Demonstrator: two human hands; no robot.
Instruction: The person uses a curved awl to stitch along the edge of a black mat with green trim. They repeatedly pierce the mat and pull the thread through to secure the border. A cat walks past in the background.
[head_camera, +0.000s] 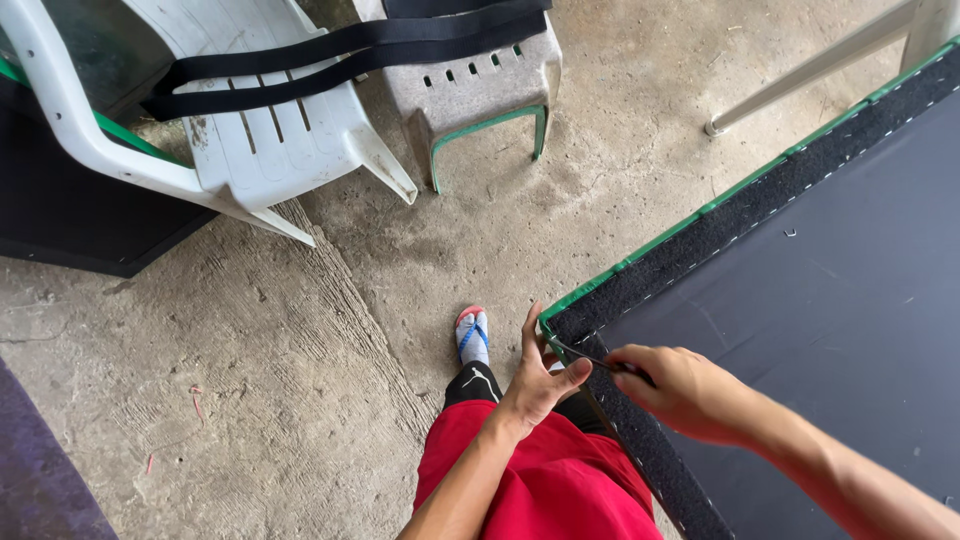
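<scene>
A large dark panel (830, 300) with a rough black strip and a green edge band (700, 215) fills the right side. Its near corner sits just in front of me. My left hand (540, 375) presses flat against that corner, fingers up and thumb out toward the right. My right hand (675, 390) is closed around a thin dark tool (590, 357) whose tip lies at the corner, between both hands, on the black strip.
A white plastic chair (250, 120) and a grey plastic stool (470, 90) stand on the concrete floor ahead, with black straps (350, 50) laid across both. A dark board (60, 210) lies behind the chair. My foot in a sandal (472, 335) and red shorts (540, 480) are below.
</scene>
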